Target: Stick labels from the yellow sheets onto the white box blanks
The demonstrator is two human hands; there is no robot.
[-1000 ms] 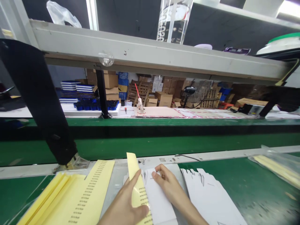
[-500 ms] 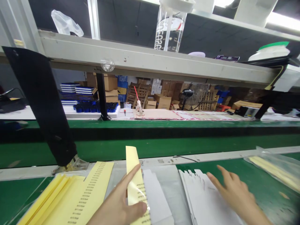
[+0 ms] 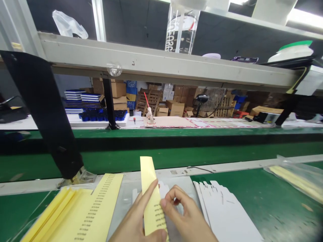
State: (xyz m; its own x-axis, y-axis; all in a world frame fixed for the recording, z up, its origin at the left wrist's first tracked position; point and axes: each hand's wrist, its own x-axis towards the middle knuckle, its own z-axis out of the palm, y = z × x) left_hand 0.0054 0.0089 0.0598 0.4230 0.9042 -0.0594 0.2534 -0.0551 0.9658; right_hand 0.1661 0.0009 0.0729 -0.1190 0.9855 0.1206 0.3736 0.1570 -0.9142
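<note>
My left hand (image 3: 137, 215) is closed around a folded yellow strip of labels (image 3: 148, 174), which stands up in front of me with small black print on its lower part. At the strip's right edge, my right hand (image 3: 185, 213) has its thumb and forefinger pinched together against the printed side. Whether a single label is between those fingertips is too small to make out. Partly hidden behind both hands lies some flat white card (image 3: 163, 189). To the right is a stack of flat white folded cartons (image 3: 227, 208).
Yellow printed label sheets (image 3: 98, 205) lie at the left beside folded yellow ones. A clear bag with yellow strips (image 3: 295, 179) rests at the right on the green bench (image 3: 275, 198). A black upright (image 3: 47, 117) and an overhead shelf beam (image 3: 161, 62) frame the workspace.
My right hand has left the white cartons and moved left to the yellow strip, its spread fingers now pinched. My left hand and the strip have shifted slightly right.
</note>
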